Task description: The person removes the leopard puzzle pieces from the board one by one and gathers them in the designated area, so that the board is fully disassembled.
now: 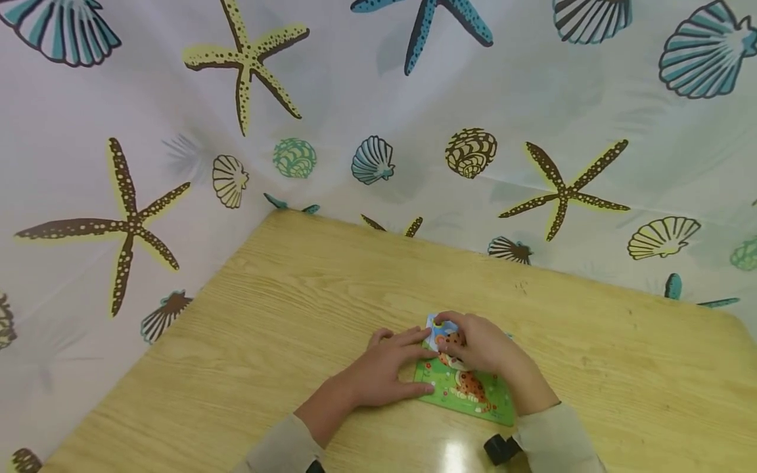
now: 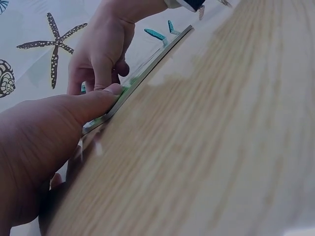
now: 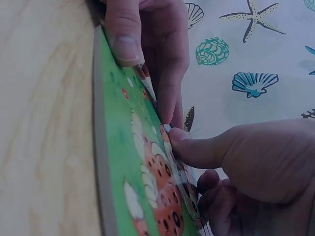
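- The puzzle board (image 1: 467, 394) lies flat on the bench (image 1: 284, 315), directly under your hands.
- Your left hand (image 1: 384, 374) presses straight fingers (image 2: 98, 101) on its left edge.
- Your right hand (image 1: 479, 341) fingers (image 3: 197, 147) curl onto a piece at its far end.

A light wooden table (image 1: 307, 289) is spreading out under the grip. Behind it, a white curtain (image 1: 378, 98) printed with starfish and shells is hanging, catching soft light.
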Demonstrator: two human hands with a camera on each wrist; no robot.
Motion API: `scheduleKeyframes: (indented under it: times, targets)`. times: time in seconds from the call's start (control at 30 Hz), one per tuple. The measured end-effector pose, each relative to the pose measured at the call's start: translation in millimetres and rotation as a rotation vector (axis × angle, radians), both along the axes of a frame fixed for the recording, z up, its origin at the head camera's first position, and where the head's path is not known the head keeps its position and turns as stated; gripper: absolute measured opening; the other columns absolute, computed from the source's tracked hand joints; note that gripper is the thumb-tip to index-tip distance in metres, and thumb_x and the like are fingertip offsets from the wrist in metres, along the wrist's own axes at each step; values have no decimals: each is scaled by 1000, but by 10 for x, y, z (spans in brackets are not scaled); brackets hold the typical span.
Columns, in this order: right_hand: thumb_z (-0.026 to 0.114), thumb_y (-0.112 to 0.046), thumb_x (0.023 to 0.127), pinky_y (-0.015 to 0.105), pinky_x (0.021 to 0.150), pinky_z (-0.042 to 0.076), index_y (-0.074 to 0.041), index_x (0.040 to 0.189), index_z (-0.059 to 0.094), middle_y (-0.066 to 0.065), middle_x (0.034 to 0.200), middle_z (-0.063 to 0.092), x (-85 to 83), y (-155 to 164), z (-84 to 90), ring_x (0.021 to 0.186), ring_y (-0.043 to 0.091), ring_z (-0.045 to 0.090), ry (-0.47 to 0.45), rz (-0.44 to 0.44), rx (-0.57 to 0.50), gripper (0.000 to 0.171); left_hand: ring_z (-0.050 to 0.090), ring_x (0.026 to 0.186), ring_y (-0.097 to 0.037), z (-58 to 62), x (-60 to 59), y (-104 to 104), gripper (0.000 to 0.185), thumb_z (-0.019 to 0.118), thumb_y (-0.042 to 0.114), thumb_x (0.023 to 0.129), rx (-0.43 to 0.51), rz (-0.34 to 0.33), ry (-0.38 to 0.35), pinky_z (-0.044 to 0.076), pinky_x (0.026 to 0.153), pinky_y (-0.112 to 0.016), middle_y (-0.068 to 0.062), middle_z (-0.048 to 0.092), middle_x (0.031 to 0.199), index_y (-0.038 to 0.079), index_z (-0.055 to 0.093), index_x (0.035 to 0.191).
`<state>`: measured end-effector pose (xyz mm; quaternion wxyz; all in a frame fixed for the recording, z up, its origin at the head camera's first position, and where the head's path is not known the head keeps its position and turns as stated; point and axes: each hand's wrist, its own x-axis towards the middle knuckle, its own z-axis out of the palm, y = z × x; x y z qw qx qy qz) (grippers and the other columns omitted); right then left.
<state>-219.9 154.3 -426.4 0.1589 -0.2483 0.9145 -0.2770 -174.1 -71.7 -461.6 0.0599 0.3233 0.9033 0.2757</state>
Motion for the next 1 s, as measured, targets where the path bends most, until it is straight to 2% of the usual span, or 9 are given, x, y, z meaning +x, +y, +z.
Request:
scheduleKeyframes:
  times: [0.2, 0.3, 0.4, 0.53, 0.6, 0.67, 0.8, 0.87, 1.0]
  targets:
    - [68, -20, 97, 27, 54, 37, -11, 131, 57, 2, 69, 52, -65, 2, 39, 55, 13, 44, -41, -38, -19, 37, 32, 150, -21, -26, -24, 17, 56, 64, 56, 92, 4, -1, 15, 21, 114, -52, 3, 32, 163, 28, 60, 140]
    - [70, -19, 95, 30, 61, 41, -11, 128, 59, 12, 90, 54, -65, 11, 34, 68, 18, 48, -40, -51, -31, 36, 32, 151, -20, -40, -15, 25, 56, 64, 57, 92, -4, 2, 9, 21, 114, -52, 4, 31, 163, 28, 59, 140]
    - [72, -19, 93, 34, 70, 46, -12, 125, 60, 20, 113, 49, -58, 21, 20, 83, 21, 53, -12, -65, -47, 35, 31, 151, -20, -28, 6, 26, 56, 64, 56, 92, -6, 8, 4, 21, 114, -52, 4, 31, 164, 27, 60, 140]
    - [74, -19, 92, 33, 70, 49, -12, 125, 59, 23, 126, 51, -46, 33, 0, 81, 19, 57, -8, -81, -122, 37, 32, 151, -22, -15, 14, 11, 56, 64, 56, 92, -7, 8, 6, 22, 114, -53, 3, 31, 164, 27, 59, 140]
    - [74, -19, 92, 32, 67, 49, -12, 126, 59, 22, 127, 55, -34, 42, -4, 78, 18, 57, -3, -91, -166, 38, 32, 151, -22, -14, 7, 1, 56, 64, 56, 92, -10, 5, 8, 22, 114, -53, 3, 31, 164, 27, 59, 140]
    - [74, -20, 92, 33, 67, 51, -13, 126, 60, 20, 127, 60, -20, 55, -10, 83, 19, 61, 14, -105, -196, 37, 32, 151, -23, -5, 2, -8, 57, 64, 56, 92, -5, 1, 7, 22, 114, -53, 2, 31, 164, 27, 59, 141]
    - [69, -17, 95, 39, 77, 56, -13, 124, 64, 15, 119, 67, 9, 100, -27, 97, 26, 68, 91, -143, -212, 30, 31, 151, -24, 19, -7, -23, 56, 65, 54, 92, 13, -9, -5, 21, 115, -54, 0, 32, 164, 25, 59, 140]
    - [68, -15, 96, 41, 79, 57, -13, 123, 66, 13, 114, 69, 21, 128, -40, 98, 27, 69, 119, -171, -226, 27, 31, 151, -25, 25, -8, -28, 56, 66, 53, 92, 22, -11, -15, 21, 116, -55, -1, 33, 163, 25, 60, 140]
    - [68, -14, 96, 35, 76, 57, -8, 123, 67, 13, 106, 70, 50, 194, -89, 93, 25, 71, 82, -248, -317, 28, 31, 151, -25, 13, 1, -28, 55, 68, 51, 91, 39, -7, -30, 19, 118, -56, -1, 35, 162, 24, 61, 138]
